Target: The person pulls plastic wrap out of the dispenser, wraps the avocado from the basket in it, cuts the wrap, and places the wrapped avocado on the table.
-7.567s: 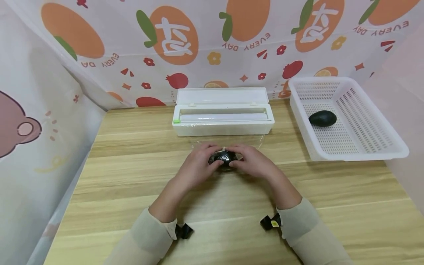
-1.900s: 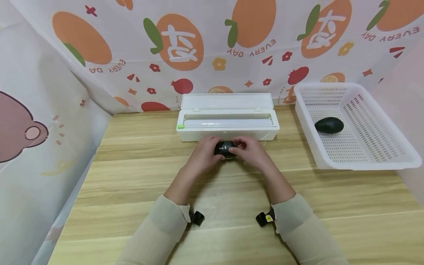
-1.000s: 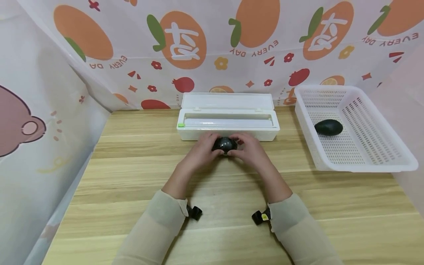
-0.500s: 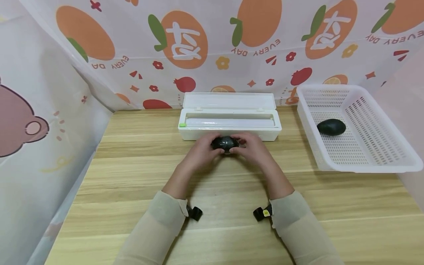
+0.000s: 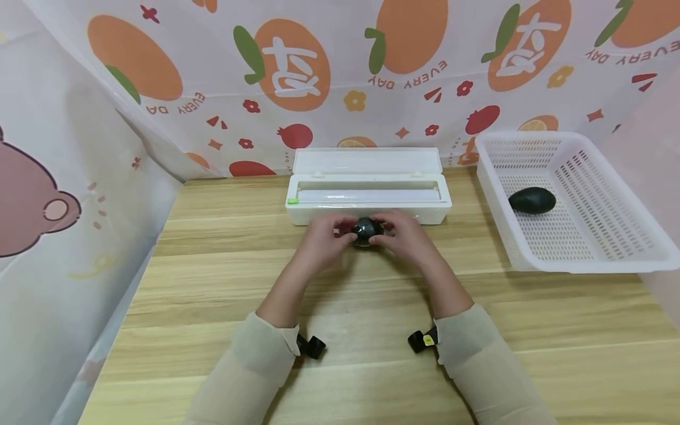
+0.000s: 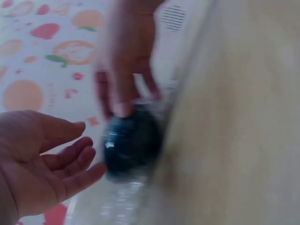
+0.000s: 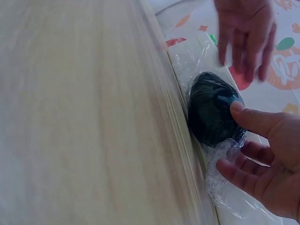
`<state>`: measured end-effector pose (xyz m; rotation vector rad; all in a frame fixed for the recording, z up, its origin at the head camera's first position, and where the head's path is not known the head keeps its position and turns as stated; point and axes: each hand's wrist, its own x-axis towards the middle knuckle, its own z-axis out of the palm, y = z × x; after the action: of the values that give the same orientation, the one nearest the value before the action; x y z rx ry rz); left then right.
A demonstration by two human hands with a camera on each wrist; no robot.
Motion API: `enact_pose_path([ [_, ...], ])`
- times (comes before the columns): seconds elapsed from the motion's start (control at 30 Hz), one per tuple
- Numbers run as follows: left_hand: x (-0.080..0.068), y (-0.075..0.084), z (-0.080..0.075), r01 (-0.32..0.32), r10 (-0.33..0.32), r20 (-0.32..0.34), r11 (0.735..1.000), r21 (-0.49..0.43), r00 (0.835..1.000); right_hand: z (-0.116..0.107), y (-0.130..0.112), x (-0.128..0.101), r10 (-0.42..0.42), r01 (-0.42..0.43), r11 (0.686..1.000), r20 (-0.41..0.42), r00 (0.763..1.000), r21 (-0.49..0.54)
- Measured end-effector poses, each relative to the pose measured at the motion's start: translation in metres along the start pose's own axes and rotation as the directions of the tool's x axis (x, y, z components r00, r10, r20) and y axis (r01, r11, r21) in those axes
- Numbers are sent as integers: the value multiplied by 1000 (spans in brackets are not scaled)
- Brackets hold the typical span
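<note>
A dark green avocado (image 5: 365, 229), wrapped in shiny cling film, lies just in front of the white cling film dispenser (image 5: 310, 213). My right hand (image 5: 405, 239) holds its right end; in the right wrist view the thumb presses on the avocado (image 7: 212, 112) and the fingers curl by the crumpled film tail (image 7: 220, 171). My left hand (image 5: 321, 239) is at the other end with loosely bent fingers. In the left wrist view, which is blurred, its fingertips come close to the avocado (image 6: 132, 145); whether they touch is unclear.
The dispenser's lid (image 5: 366, 160) stands up, showing a film roll (image 5: 366, 196) inside. On the right, a white perforated basket (image 5: 600, 265) holds another dark avocado (image 5: 533, 200). A fruit-print sheet (image 5: 356, 59) hangs behind the wooden table (image 5: 361, 378).
The wrapped avocado has moved from mid-table back to the dispenser. Since half a second ago it has turned and shifted slightly right, and my left fingers have loosened from it.
</note>
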<state>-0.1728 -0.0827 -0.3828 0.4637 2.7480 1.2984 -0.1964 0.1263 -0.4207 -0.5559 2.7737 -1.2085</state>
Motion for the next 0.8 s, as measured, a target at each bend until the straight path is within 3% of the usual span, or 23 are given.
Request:
enact_pose_path([
  [0.17, 6, -14, 15, 33, -31, -42, 999, 28, 999, 0, -2, -1, -1, 1, 1000, 2, 1000, 2],
  [0.33, 9, -20, 17, 84, -85, -84, 996, -15, 993, 0, -1, 0, 2, -2, 1000, -14, 1000, 16],
  [0.8, 12, -37, 14, 133, -140, -31, 978, -159, 990, 4, 9, 2, 35, -29, 993, -47, 998, 118],
])
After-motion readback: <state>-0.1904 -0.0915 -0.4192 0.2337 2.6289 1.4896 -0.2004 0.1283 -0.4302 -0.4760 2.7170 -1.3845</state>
